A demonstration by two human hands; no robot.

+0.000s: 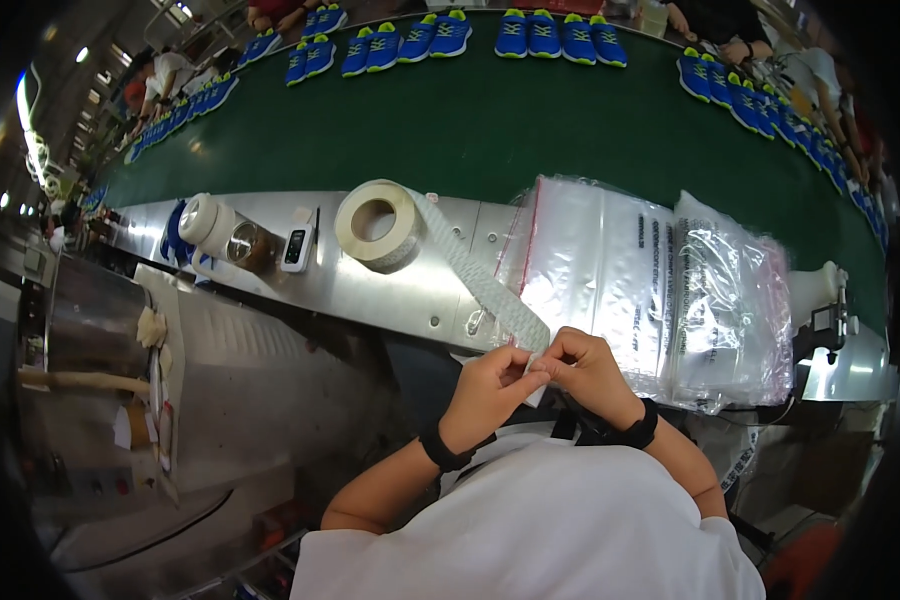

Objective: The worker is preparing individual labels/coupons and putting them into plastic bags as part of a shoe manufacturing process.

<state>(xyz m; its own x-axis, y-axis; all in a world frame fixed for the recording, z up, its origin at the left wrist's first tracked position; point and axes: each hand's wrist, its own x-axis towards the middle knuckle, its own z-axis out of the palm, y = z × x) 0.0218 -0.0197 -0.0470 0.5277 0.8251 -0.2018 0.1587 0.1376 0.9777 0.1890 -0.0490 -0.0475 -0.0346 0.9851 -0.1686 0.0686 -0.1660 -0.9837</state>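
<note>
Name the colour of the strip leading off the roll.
The strip is greyish white, seen best in the head view.

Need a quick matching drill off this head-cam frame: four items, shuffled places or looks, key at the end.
Items
1. Pale roll
2. Pale strip
3. Plastic bags
4. Shoes

Places or looks
A. Blue with yellow-green trim, on the green surface
B. Running from the roll to the fingers of the left hand and right hand
C. Clear with dark print, right of the strip
D. Round with a hollow core, left of the bags

Pairs: 1-D, 2-B, 3-C, 4-A
</note>
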